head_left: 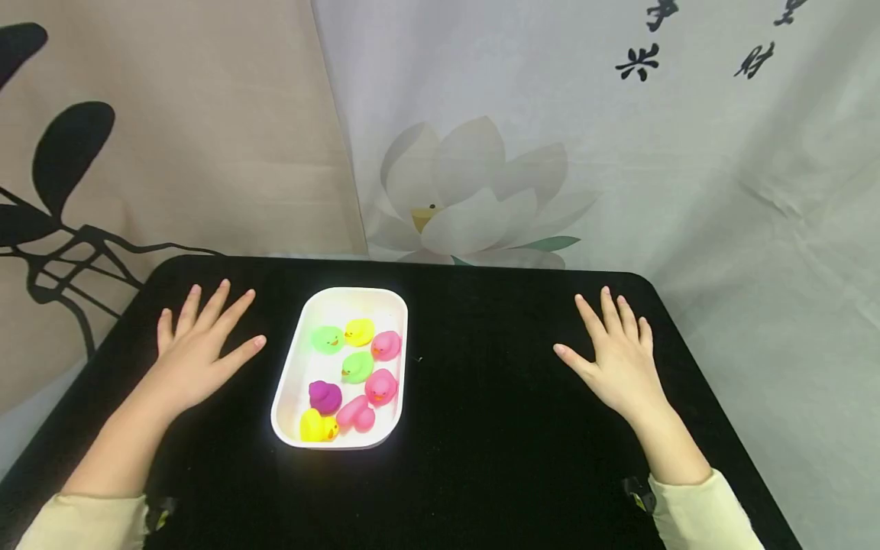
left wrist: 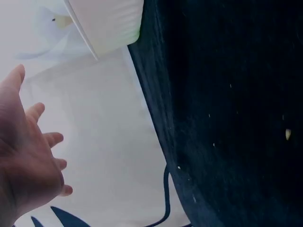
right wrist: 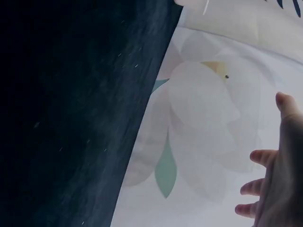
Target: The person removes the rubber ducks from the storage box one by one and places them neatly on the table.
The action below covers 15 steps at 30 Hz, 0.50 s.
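A white rectangular tray (head_left: 289,397) stands left of the middle on the black table, with several small rubber ducks in it. Among them are a purple duck (head_left: 325,397), a yellow duck (head_left: 359,332), a green duck (head_left: 328,340) and a pink duck (head_left: 381,387). To the tray's left, my left hand (head_left: 195,359) is spread with straight fingers and holds nothing. My right hand (head_left: 622,367), fingers also apart and nothing in them, is far to the right of the tray. In the left wrist view the tray's outer wall (left wrist: 113,23) shows above the hand.
The black table (head_left: 495,382) has rounded far corners. Behind it hangs a pale cloth (head_left: 687,191) printed with a lotus flower, dark leaves and characters. Small pale specks lie on the table surface.
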### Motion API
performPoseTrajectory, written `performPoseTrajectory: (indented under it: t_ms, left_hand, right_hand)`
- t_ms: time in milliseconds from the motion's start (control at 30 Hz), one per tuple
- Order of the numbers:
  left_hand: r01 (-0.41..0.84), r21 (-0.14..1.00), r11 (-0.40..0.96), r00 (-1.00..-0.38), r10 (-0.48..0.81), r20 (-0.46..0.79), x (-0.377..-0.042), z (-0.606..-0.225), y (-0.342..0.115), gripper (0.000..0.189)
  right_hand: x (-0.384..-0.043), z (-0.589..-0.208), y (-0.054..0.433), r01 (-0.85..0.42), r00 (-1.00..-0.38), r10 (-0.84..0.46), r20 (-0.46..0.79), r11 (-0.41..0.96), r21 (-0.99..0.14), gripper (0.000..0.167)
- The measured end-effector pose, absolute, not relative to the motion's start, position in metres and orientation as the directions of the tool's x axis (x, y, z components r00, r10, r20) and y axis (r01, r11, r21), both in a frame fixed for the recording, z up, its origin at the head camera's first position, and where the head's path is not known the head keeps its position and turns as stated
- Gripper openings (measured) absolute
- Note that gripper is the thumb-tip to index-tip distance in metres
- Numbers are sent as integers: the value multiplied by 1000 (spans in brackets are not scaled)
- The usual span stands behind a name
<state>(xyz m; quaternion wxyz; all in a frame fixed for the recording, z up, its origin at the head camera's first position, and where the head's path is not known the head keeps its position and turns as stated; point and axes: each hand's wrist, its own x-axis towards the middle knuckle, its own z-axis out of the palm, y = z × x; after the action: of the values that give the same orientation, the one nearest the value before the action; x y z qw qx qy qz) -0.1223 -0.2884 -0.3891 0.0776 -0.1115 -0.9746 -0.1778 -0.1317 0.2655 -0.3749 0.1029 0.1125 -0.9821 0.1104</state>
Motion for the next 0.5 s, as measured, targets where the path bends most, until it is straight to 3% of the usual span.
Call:
performPoseTrajectory:
  t_ms: [500]
  left_hand:
    - [306,559,771,-945,174,278,-116,-398,-276,75]
  right_hand:
    - [-124,-362,227,-372,-895,-256,366,881,-293,77]
